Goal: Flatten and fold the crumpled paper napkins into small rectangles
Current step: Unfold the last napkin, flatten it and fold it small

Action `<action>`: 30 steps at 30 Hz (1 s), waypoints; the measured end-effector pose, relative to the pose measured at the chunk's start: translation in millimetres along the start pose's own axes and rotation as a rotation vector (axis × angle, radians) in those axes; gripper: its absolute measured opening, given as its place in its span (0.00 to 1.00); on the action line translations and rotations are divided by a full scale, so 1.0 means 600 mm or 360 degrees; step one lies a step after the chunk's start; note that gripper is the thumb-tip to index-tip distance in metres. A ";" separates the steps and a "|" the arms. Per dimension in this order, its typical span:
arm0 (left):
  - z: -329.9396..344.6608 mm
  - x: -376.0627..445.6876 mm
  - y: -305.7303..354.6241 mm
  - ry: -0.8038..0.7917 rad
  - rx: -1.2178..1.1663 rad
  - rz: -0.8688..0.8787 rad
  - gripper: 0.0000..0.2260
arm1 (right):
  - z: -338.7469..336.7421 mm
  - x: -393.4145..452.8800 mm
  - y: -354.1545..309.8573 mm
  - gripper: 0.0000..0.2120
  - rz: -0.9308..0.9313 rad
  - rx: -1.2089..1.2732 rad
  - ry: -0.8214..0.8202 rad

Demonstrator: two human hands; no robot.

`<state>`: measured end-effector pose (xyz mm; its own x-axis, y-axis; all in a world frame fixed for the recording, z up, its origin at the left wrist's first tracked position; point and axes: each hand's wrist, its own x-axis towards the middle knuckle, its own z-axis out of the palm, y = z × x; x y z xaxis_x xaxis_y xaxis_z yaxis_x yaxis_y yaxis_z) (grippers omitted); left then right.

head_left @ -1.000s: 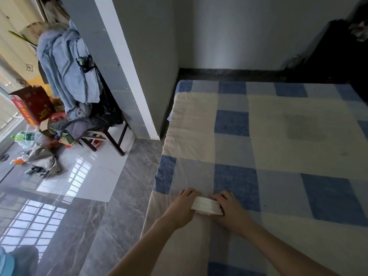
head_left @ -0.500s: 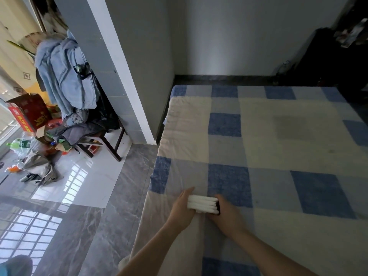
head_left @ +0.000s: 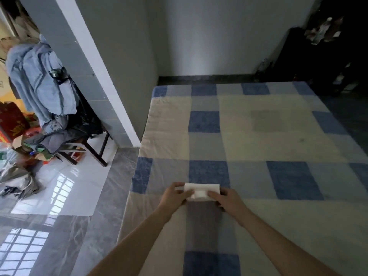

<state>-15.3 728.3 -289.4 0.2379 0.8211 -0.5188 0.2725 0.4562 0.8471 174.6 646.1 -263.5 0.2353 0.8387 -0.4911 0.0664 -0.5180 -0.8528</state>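
Observation:
A small white folded napkin (head_left: 203,191) is held just over the near left part of the checked bed cover (head_left: 258,136). My left hand (head_left: 175,196) pinches its left end, thumb across the top. Gripping the right end is my right hand (head_left: 227,199), its fingers curled around the edge. The napkin's broad face is turned up towards me. Its lower edge is partly hidden by both thumbs.
The bed's left edge (head_left: 137,176) drops to a grey marble floor (head_left: 95,216). A grey pillar (head_left: 93,62) stands at the bed's far left corner. A chair piled with clothes (head_left: 49,100) and clutter sit further left. Dark furniture (head_left: 326,56) lies beyond the bed's right side.
The napkin was a thin stack seen edge-on between both hands; now its flat face shows. Both hands have shifted their hold to its ends, and the view has tilted.

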 end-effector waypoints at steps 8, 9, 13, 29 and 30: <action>0.138 0.034 0.067 -0.0417 0.0008 -0.0178 0.15 | -0.112 0.025 -0.019 0.09 0.0458 0.1063 0.0117; 0.151 0.040 0.073 -0.0397 0.0030 -0.0188 0.15 | -0.126 0.031 -0.018 0.09 0.0435 0.1036 0.0144; 0.197 0.060 0.100 -0.0303 0.0135 -0.0149 0.12 | -0.181 0.058 -0.017 0.11 0.0465 0.0705 0.0254; 0.340 0.099 0.109 0.0356 0.1927 0.0807 0.10 | -0.286 0.133 0.035 0.15 -0.0863 -0.1275 0.0657; 0.343 0.100 0.108 0.0296 0.2064 0.0923 0.10 | -0.287 0.133 0.038 0.14 -0.1022 -0.1296 0.0651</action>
<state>208.3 736.4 -289.2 0.5124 0.8581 -0.0340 0.8482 -0.4996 0.1758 361.8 672.5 -291.5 0.2205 0.9496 0.2229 0.8713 -0.0890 -0.4827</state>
